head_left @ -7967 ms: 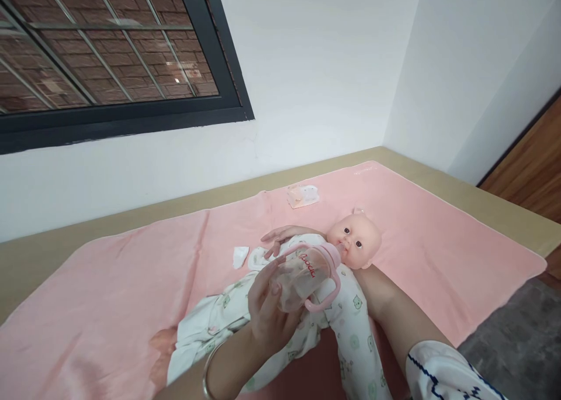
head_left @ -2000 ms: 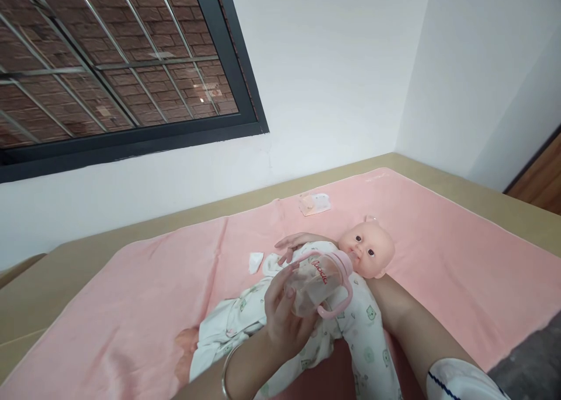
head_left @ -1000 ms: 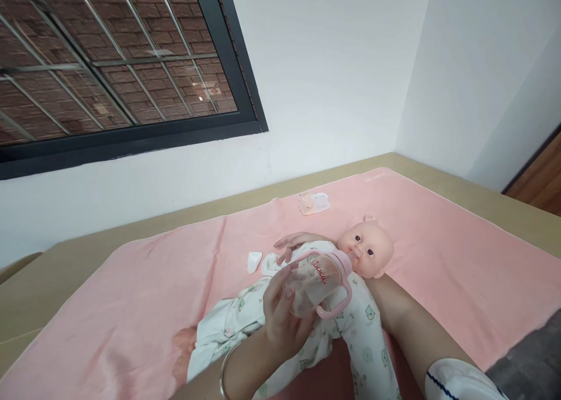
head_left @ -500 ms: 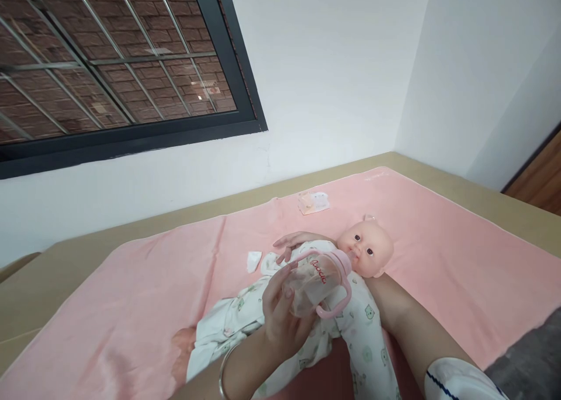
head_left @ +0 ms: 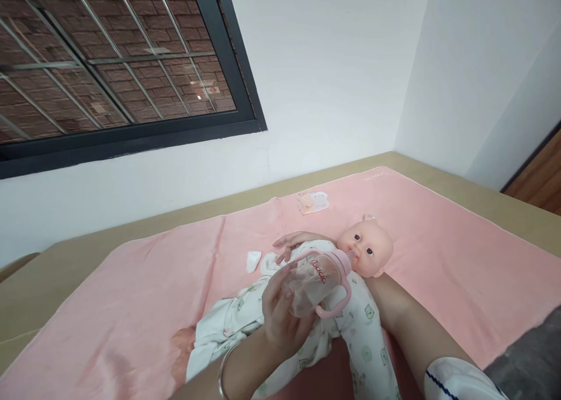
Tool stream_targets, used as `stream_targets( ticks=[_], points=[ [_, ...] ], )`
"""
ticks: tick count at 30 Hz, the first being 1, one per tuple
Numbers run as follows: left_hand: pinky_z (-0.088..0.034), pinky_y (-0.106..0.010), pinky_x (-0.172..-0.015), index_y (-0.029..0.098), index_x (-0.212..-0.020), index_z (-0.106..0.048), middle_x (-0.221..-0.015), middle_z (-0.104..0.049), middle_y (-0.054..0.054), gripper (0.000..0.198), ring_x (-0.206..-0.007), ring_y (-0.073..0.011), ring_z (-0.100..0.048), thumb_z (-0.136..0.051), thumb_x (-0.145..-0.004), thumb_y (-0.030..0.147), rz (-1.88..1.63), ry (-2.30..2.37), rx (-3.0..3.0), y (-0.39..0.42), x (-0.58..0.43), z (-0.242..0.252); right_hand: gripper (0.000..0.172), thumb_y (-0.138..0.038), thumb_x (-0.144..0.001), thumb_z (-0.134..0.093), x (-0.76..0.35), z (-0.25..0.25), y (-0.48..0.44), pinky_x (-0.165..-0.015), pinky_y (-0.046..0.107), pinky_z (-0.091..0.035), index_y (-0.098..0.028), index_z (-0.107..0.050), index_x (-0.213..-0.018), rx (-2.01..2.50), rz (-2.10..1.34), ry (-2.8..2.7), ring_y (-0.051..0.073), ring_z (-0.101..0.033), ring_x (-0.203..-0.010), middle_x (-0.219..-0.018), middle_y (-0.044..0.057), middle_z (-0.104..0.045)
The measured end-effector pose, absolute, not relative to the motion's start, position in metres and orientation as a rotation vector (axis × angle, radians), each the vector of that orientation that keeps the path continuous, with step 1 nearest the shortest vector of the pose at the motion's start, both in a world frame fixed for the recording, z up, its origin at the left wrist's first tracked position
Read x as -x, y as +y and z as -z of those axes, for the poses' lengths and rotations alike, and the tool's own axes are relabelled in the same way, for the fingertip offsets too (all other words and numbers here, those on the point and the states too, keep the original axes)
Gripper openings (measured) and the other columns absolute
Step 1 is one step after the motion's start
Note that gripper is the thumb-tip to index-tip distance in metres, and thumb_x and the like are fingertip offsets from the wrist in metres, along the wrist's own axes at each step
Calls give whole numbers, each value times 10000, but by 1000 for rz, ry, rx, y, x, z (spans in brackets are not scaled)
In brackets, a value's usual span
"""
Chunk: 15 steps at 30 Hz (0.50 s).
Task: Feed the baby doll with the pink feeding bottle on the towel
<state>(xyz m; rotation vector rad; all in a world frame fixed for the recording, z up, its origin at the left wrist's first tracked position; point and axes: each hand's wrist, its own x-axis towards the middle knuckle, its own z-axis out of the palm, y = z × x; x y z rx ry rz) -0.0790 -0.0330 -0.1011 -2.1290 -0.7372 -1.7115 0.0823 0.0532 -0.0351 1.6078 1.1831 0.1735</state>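
The person's left hand [head_left: 284, 315] is curled around a clear plastic bottle with pink handles [head_left: 312, 286], its tip at the mouth of a bald doll in white printed clothes [head_left: 358, 303]; beyond that grip, the right hand [head_left: 298, 238] lies with fingers outstretched.

One doll [head_left: 365, 247], one bottle [head_left: 316, 276] — two handles [head_left: 346, 300]
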Motion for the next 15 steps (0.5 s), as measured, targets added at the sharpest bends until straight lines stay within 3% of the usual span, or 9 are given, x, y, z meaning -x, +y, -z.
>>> stream_targets(
  ticks=[2, 6, 8, 11, 15],
  points=[
    [-648, -425, -908, 290, -1585, -317, -1500, -493, -165, 724, -1248, -273, -633, -648, -954, 163, 1714, -731, 2128, -33, 79, 101, 574, 66, -555, -740, -81, 28, 48, -1016, 349, -461, -75, -726, -1110, -1669, -182, 1202, 184, -564, -1337, -1253, 51, -722],
    [-643, -415, -927, 250, -1589, -310, -1522, -470, -168, 714, -1296, -267, -598, -626, -959, 141, 1734, -712, 2139, -33, 79, 101, 569, -69, -622, -768, -80, 27, 49, -921, 385, -470, -129, -705, -1184, -1353, -189, 1163, 170, -547, -1338, -1283, 19, -708],
    [-647, -424, -920, 260, -1591, -302, -1527, -469, -163, 719, -1284, -270, -610, -628, -960, 148, 1727, -714, 2150, -34, 80, 100, 551, 4, -498, -797, -82, 35, 50, -902, 376, -505, -118, -755, -1034, -1583, -255, 1211, 215, -662, -1208, -1162, 25, -754],
    [-648, -427, -926, 256, -1594, -298, -1527, -465, -164, 720, -1271, -271, -623, -629, -963, 154, 1723, -701, 2169, -34, 80, 99, 437, 33, -340, -842, -89, 60, 53, -854, 405, -586, -144, -740, -726, -2326, -546, 1690, 266, -765, -897, -860, 9, -758],
    [-646, -421, -928, 255, -1586, -320, -1518, -475, -165, 699, -1272, -270, -623, -621, -964, 149, 1738, -702, 2139, -33, 79, 100, 271, -357, -608, -830, -96, 87, 61, -907, 447, -568, -173, -712, -768, -2584, -961, 2372, 242, -741, -985, -840, 10, -711]
  ],
)
